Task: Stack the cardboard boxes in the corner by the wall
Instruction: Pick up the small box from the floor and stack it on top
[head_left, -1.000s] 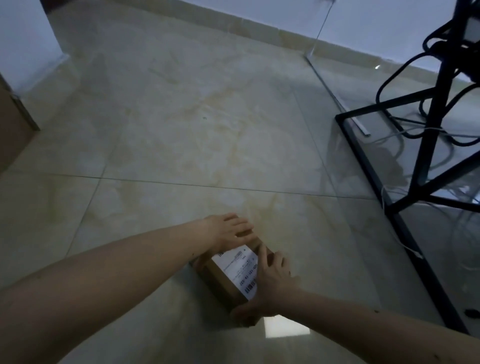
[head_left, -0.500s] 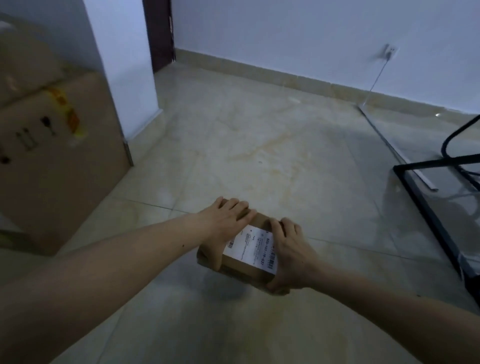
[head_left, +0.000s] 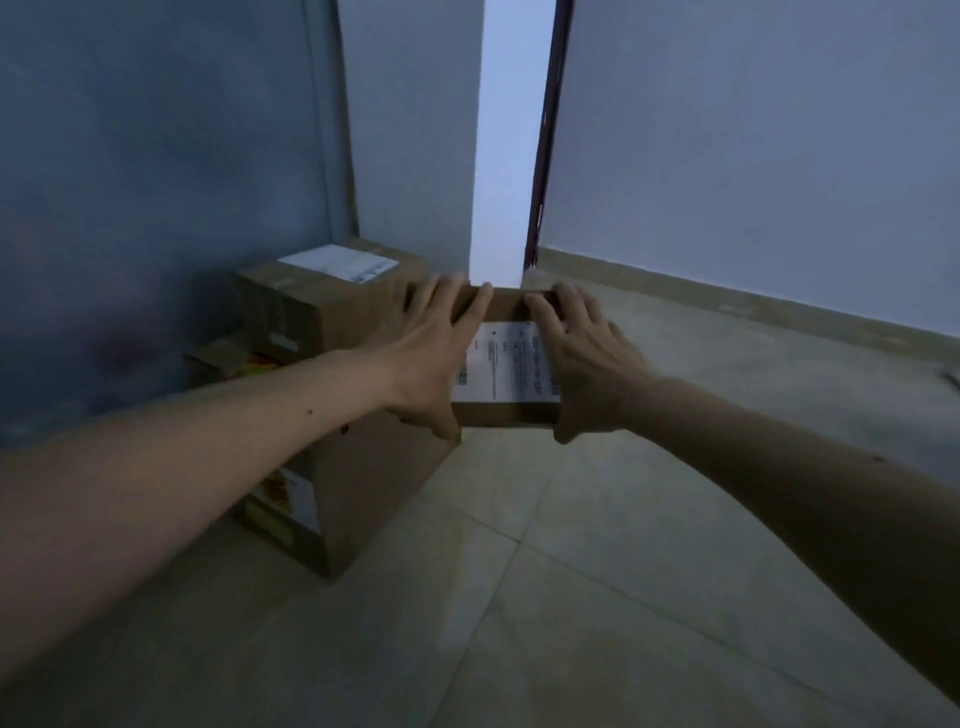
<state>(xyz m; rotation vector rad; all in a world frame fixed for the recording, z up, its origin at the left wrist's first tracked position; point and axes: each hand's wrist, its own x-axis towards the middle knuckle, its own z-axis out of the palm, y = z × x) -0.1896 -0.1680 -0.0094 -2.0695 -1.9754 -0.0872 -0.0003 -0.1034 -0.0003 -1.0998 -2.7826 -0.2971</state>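
I hold a small cardboard box (head_left: 506, 364) with a white shipping label on top, up in the air in front of me. My left hand (head_left: 431, 343) grips its left side and my right hand (head_left: 582, 358) grips its right side. Just left of it, in the corner by the blue-grey wall, a large cardboard box (head_left: 363, 499) stands on the floor. A medium cardboard box (head_left: 317, 296) with a white label sits on top of that one, against the wall. My left forearm hides part of the large box's top.
A white wall pillar (head_left: 501, 156) rises behind the held box, with a dark door edge (head_left: 545, 156) beside it. A pale wall with a beige skirting (head_left: 727, 306) runs to the right. Tiled floor (head_left: 571, 597) spreads below and to the right.
The small box has been lifted off the floor and carried left toward the corner stack. My view has swung from the open floor and black frame to the wall corner.
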